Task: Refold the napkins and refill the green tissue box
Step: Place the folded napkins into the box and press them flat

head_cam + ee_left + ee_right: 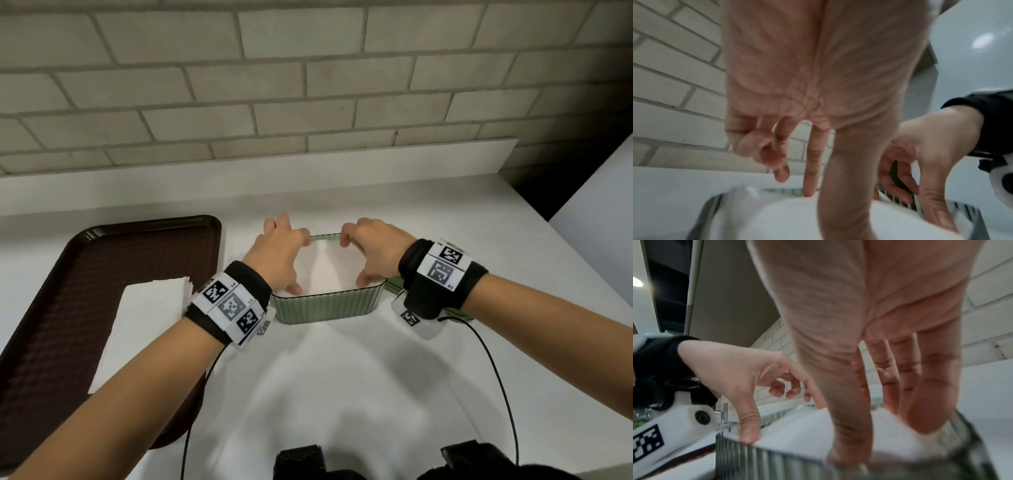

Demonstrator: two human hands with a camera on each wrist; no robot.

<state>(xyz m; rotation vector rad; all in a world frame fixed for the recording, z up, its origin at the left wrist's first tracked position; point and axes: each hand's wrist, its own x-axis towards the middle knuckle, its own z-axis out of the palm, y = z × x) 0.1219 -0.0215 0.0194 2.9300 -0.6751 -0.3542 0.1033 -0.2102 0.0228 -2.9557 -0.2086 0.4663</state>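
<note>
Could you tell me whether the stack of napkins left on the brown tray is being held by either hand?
No, the napkin stack lies untouched on the tray while both hands are at the green tissue box.
</note>
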